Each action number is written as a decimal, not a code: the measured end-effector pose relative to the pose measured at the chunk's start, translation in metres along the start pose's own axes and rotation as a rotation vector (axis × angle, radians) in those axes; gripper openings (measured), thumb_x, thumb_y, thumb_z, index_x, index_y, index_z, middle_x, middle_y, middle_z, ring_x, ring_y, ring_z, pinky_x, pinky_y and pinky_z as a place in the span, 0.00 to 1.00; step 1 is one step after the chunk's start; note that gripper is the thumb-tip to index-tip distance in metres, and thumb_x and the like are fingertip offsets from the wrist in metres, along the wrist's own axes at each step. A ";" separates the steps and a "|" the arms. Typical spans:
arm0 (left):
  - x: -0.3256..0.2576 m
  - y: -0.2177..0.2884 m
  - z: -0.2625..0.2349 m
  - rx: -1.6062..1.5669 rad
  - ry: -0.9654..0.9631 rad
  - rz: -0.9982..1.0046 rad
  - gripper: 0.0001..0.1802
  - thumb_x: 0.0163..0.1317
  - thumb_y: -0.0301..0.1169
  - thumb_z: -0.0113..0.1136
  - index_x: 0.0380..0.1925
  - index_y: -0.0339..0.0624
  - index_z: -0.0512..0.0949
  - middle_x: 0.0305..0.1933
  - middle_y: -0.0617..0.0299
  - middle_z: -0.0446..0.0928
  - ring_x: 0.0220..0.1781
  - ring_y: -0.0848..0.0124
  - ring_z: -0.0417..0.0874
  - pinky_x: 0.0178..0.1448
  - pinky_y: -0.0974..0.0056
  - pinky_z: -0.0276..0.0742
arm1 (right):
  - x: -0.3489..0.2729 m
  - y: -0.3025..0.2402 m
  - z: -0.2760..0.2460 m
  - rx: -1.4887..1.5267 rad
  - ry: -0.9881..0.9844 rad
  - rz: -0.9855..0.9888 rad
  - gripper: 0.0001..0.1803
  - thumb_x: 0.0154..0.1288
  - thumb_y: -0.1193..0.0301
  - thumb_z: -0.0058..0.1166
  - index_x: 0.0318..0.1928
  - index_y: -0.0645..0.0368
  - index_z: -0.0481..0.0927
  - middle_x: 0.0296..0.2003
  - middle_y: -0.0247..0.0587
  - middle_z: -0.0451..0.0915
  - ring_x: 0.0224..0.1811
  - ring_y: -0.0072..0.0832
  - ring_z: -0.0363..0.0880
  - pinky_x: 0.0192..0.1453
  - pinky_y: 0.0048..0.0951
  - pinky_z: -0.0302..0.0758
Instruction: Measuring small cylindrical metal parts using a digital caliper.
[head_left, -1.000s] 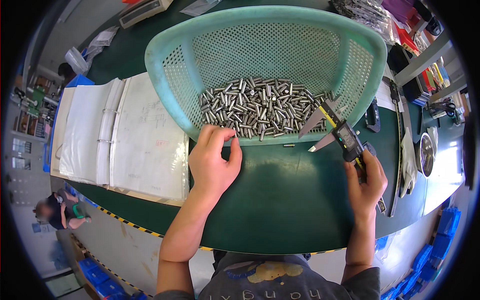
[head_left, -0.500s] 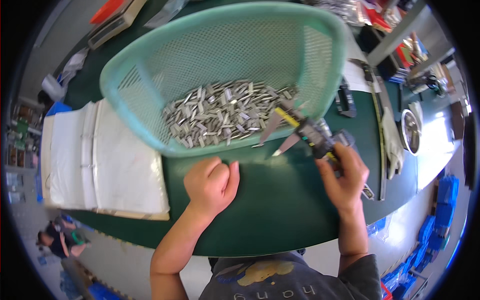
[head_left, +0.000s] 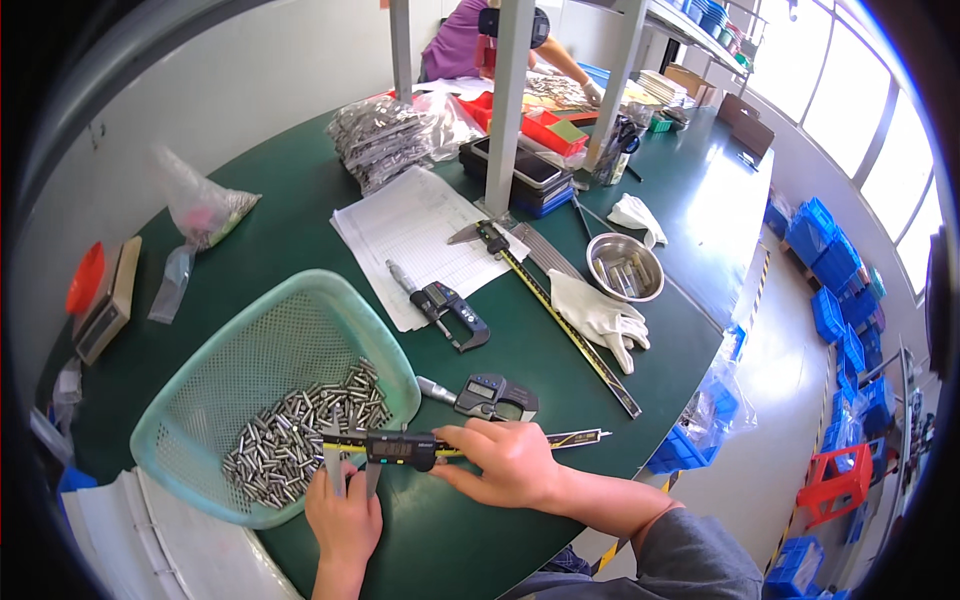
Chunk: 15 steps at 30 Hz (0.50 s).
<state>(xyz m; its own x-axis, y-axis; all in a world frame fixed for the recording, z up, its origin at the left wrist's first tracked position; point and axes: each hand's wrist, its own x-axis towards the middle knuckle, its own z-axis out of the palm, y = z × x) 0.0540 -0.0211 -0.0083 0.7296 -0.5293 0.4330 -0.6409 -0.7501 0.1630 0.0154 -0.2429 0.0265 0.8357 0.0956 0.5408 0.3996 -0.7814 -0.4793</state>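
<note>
Caliper point(head_left: 420, 447) now lies level across the basket point(head_left: 200, 400) rim at the table's point(head_left: 300, 220) near edge, no longer raised beside it. Right hand point(head_left: 505, 462) grips its slide; left hand point(head_left: 343, 512) pinches up at the jaws, likely gauging a pin point(head_left: 300, 440), but that piece is too small to see.

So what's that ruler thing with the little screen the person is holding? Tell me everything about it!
It is a measuring caliper, a long thin metal bar with yellow markings, lying level across the front of the green table. A dark sliding block with a small grey screen sits on the bar, and two metal jaws point down from its left part. The right hand grips the bar beside the block. The left hand reaches up to the jaws, next to the green basket of small metal pins.
</note>
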 end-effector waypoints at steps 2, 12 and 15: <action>0.000 0.002 -0.005 0.002 -0.009 0.016 0.13 0.32 0.24 0.62 0.23 0.39 0.71 0.32 0.59 0.70 0.34 0.57 0.70 0.35 0.55 0.66 | 0.000 0.001 0.001 0.022 0.026 -0.003 0.18 0.49 0.63 0.64 0.40 0.56 0.78 0.20 0.34 0.72 0.17 0.31 0.74 0.17 0.30 0.68; 0.026 -0.007 -0.016 -0.013 0.127 0.116 0.10 0.40 0.22 0.60 0.25 0.38 0.70 0.27 0.57 0.70 0.32 0.56 0.71 0.32 0.55 0.65 | 0.001 -0.001 -0.002 0.048 0.125 -0.040 0.20 0.46 0.64 0.66 0.40 0.57 0.78 0.18 0.32 0.71 0.14 0.29 0.71 0.15 0.28 0.65; 0.056 -0.009 -0.016 -0.117 0.283 -0.044 0.10 0.43 0.21 0.58 0.28 0.38 0.71 0.29 0.56 0.70 0.33 0.56 0.71 0.33 0.56 0.67 | -0.001 0.001 -0.004 0.061 0.171 -0.057 0.20 0.45 0.65 0.67 0.40 0.57 0.78 0.18 0.32 0.71 0.14 0.29 0.71 0.15 0.28 0.65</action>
<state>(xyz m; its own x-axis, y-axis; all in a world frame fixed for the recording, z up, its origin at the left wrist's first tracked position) 0.0974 -0.0377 0.0286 0.6725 -0.3531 0.6505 -0.6451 -0.7105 0.2812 0.0133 -0.2457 0.0281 0.7368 0.0286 0.6755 0.4713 -0.7381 -0.4828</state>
